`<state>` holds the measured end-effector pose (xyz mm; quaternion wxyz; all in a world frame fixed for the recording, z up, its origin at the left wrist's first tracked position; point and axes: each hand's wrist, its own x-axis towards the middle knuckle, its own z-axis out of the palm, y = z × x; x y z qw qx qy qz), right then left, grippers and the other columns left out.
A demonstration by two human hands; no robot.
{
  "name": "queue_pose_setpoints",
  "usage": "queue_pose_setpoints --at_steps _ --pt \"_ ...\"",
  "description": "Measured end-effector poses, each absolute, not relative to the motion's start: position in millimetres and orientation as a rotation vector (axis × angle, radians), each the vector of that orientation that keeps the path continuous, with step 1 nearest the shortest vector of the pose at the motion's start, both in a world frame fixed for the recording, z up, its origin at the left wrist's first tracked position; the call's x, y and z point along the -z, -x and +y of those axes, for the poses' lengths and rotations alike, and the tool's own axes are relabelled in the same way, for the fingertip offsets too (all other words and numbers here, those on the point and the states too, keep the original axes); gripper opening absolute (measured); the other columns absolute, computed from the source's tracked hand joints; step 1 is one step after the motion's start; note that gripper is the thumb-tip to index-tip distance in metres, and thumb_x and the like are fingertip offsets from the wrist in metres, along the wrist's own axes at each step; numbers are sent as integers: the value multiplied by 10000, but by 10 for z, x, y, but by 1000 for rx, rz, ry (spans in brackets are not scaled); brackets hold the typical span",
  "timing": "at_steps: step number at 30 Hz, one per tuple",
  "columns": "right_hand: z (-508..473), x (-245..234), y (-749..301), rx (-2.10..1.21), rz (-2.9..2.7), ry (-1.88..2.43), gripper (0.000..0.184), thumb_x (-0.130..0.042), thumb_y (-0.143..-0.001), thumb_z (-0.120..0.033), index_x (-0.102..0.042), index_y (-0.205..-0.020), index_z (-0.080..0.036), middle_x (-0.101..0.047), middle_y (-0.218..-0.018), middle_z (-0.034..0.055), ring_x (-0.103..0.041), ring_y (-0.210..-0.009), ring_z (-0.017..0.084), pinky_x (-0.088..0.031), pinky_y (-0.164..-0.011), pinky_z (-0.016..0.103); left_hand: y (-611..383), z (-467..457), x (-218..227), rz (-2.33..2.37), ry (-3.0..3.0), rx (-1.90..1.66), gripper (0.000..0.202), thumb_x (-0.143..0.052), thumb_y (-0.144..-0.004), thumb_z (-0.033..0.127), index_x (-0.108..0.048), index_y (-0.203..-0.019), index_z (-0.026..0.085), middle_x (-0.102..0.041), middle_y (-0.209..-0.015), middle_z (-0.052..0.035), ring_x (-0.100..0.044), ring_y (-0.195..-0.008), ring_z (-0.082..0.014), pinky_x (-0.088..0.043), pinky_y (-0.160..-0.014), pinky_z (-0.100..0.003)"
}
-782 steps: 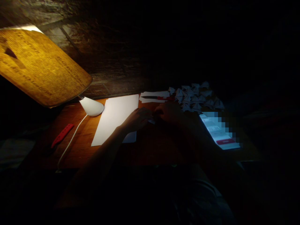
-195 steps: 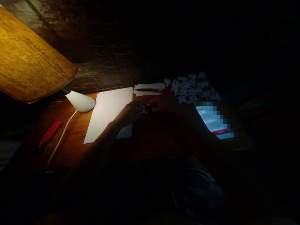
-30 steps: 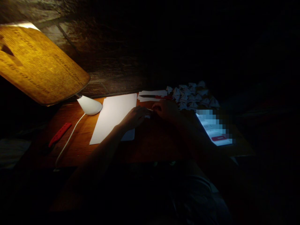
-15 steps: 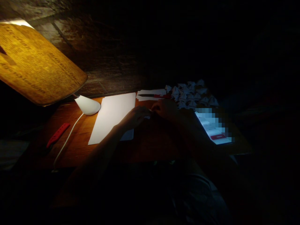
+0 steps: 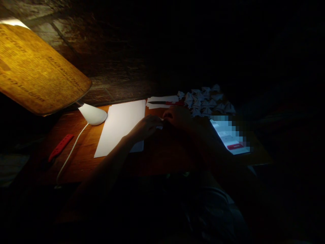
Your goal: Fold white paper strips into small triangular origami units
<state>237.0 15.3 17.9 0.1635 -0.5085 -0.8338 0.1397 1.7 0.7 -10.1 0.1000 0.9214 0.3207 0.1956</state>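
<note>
In dim lamplight my left hand (image 5: 145,127) and my right hand (image 5: 178,117) meet over the wooden table (image 5: 83,159), fingers pinched together on a small white paper piece (image 5: 159,126) between them. White paper sheets (image 5: 120,127) lie just left of my left hand. A pile of folded white paper pieces (image 5: 207,101) sits behind my right hand. Cut paper strips (image 5: 161,101) with a red-handled knife (image 5: 165,102) on them lie beyond both hands.
A lit phone (image 5: 230,137) lies at the right. A white lamp base (image 5: 92,114) with its cord (image 5: 69,154) and a yellow shade (image 5: 35,73) stands at the left. A red strip-shaped object (image 5: 61,147) rests near the left edge. Surroundings are dark.
My hands stay pinched on the small paper piece with only slight finger shifts; the view has drifted a little.
</note>
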Motion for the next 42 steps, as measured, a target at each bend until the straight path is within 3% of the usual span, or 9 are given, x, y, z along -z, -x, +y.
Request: queue_pose_setpoints --at_steps 10,21,27,35,42 --pt "127 -171 -2310 -424 -2341 1532 222 -639 -960 -265 -827 -1053 -193 -800 -1161 100 -709 -1021 232 -471 -815 328 -69 -31 82 969 -2753 -526 383 -547 -942 101 -799 -1199 233 -744 -1138 -89 -654 -1101 -256 -579 -973 -425" --pt "78 -210 -2233 -431 -2339 1660 278 -621 -991 -352 -806 -1094 -172 -798 -1180 139 -726 -1078 281 -511 -823 342 -71 -19 140 966 -2727 -585 364 -556 -911 77 -794 -1138 233 -710 -1240 -88 -664 -1162 -250 -590 -1005 -431" --pt "66 -213 -2185 -409 -2333 1701 281 -605 -1002 -338 -799 -1080 -150 -798 -1204 149 -742 -1081 284 -521 -832 335 -95 -24 92 920 -2747 -628 285 -554 -912 88 -788 -1032 196 -721 -1144 -91 -673 -1111 -247 -590 -972 -403" --pt "28 -247 -2116 -501 -2220 1779 364 -667 -986 -493 -762 -1078 -154 -807 -1126 154 -750 -984 267 -527 -795 336 -104 -44 75 1001 -2769 -572 219 -560 -939 139 -774 -926 179 -676 -981 -95 -643 -965 -237 -583 -856 -369" --pt "28 -295 -2171 -570 -2205 1770 142 -723 -929 -328 -773 -993 -212 -812 -1087 96 -743 -975 239 -511 -772 304 -98 -42 84 1006 -2748 -553 283 -555 -931 117 -803 -1040 199 -689 -1042 -94 -644 -1024 -246 -586 -912 -386"
